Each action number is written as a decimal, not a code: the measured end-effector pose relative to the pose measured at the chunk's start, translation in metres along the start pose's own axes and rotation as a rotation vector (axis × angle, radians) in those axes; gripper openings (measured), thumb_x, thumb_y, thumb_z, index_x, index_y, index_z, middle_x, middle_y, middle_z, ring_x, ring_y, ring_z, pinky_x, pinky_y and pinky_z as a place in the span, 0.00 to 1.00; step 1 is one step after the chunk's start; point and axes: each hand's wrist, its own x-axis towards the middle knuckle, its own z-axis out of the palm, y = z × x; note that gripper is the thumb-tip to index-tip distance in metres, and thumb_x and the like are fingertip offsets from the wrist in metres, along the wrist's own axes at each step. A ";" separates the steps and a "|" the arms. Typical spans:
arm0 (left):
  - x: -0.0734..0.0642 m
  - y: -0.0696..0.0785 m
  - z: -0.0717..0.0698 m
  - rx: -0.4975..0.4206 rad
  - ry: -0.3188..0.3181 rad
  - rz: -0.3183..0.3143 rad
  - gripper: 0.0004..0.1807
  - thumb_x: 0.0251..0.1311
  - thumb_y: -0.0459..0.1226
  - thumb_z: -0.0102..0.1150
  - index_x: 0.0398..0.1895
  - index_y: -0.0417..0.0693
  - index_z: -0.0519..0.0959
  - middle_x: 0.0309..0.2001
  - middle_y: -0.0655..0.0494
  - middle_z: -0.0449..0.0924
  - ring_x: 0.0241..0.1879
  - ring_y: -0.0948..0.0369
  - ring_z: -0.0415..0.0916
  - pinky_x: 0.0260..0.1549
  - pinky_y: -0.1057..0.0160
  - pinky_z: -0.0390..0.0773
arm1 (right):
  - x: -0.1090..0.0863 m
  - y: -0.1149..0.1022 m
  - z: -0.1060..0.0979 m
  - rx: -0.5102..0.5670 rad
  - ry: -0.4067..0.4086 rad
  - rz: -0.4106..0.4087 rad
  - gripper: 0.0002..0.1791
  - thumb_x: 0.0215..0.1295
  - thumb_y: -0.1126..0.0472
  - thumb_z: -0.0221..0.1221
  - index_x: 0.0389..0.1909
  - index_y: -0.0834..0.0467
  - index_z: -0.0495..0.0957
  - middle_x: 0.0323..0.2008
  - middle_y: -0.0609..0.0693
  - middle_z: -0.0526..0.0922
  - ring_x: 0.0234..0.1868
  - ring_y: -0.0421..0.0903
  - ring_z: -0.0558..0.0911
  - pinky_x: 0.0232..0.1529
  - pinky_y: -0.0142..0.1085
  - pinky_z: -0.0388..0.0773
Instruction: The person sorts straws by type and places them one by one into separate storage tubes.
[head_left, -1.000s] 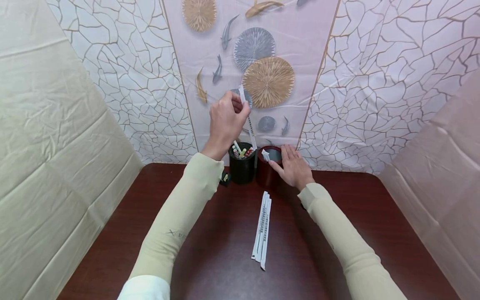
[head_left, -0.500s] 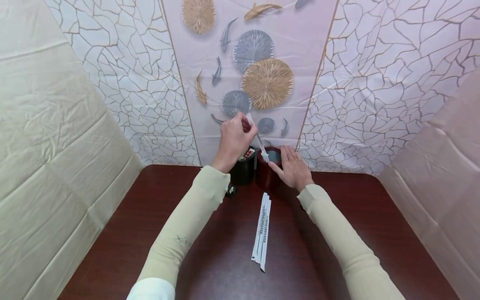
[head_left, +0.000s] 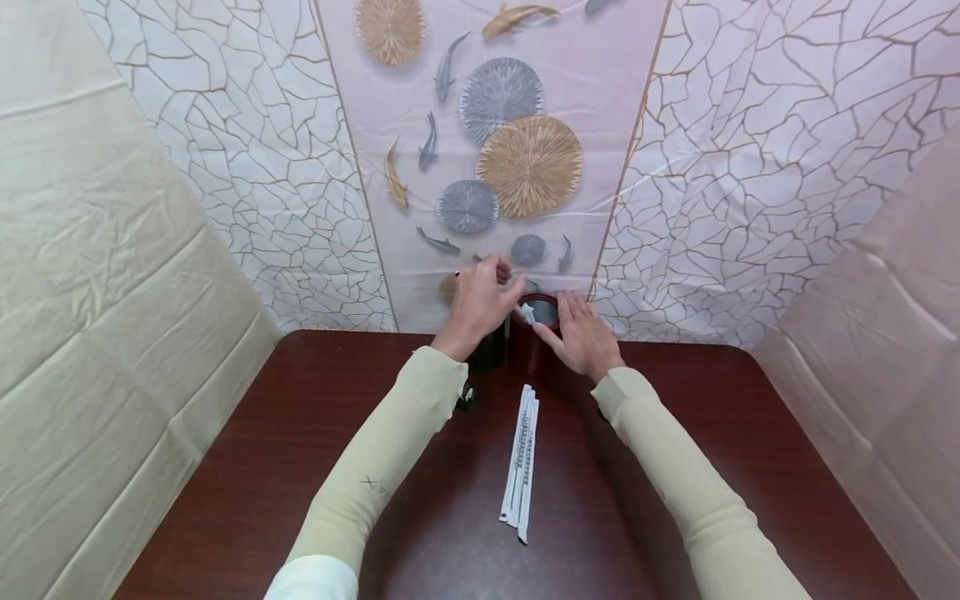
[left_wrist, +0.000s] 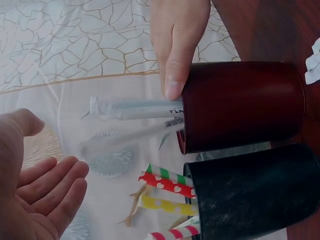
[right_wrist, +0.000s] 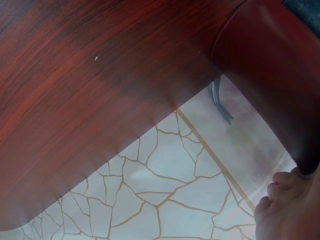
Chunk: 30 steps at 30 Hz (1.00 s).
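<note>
My left hand [head_left: 483, 302] hovers above the cups with thumb and fingers apart; the left wrist view shows the same hand [left_wrist: 45, 185] holding nothing. Just beyond its fingertips, a blurred paper-wrapped straw [left_wrist: 120, 142] leans from the dark red cup [left_wrist: 245, 107]. Another wrapped straw [left_wrist: 140, 109] stands in that cup beside it. My right hand [head_left: 588, 337] rests against the red cup's rim, fingers extended and thumb [left_wrist: 175, 82] at the mouth. The black cup [left_wrist: 255, 192] beside it holds several patterned paper straws [left_wrist: 167, 185].
Several wrapped straws [head_left: 520, 467] lie side by side on the dark red-brown table [head_left: 637, 500], in front of the cups. A patterned cloth backdrop [head_left: 525, 167] hangs right behind the cups. Pale cloth panels [head_left: 112, 333] flank the table.
My left hand has come down and slightly right from above the black cup, carrying a wrapped straw to the red cup, and has let it go. The right hand stays at the red cup.
</note>
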 end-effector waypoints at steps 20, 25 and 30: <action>-0.015 0.020 -0.046 0.242 -0.150 0.142 0.14 0.66 0.46 0.65 0.35 0.43 0.83 0.30 0.53 0.86 0.29 0.54 0.83 0.30 0.56 0.81 | 0.001 -0.002 -0.001 0.020 0.011 -0.013 0.52 0.81 0.30 0.38 0.83 0.71 0.47 0.83 0.70 0.52 0.85 0.65 0.51 0.84 0.58 0.50; -0.024 0.026 -0.053 0.246 -0.260 0.133 0.15 0.67 0.44 0.63 0.26 0.45 0.76 0.20 0.57 0.74 0.21 0.58 0.71 0.24 0.62 0.71 | 0.002 -0.002 -0.002 0.009 0.000 -0.004 0.52 0.81 0.30 0.38 0.83 0.70 0.46 0.83 0.69 0.51 0.86 0.64 0.51 0.85 0.57 0.50; -0.035 0.024 -0.047 0.236 -0.411 0.108 0.23 0.66 0.43 0.63 0.15 0.50 0.66 0.13 0.63 0.60 0.16 0.63 0.59 0.22 0.64 0.61 | 0.001 -0.002 -0.003 -0.005 -0.026 0.006 0.53 0.81 0.29 0.36 0.84 0.70 0.44 0.84 0.68 0.49 0.86 0.64 0.49 0.85 0.57 0.49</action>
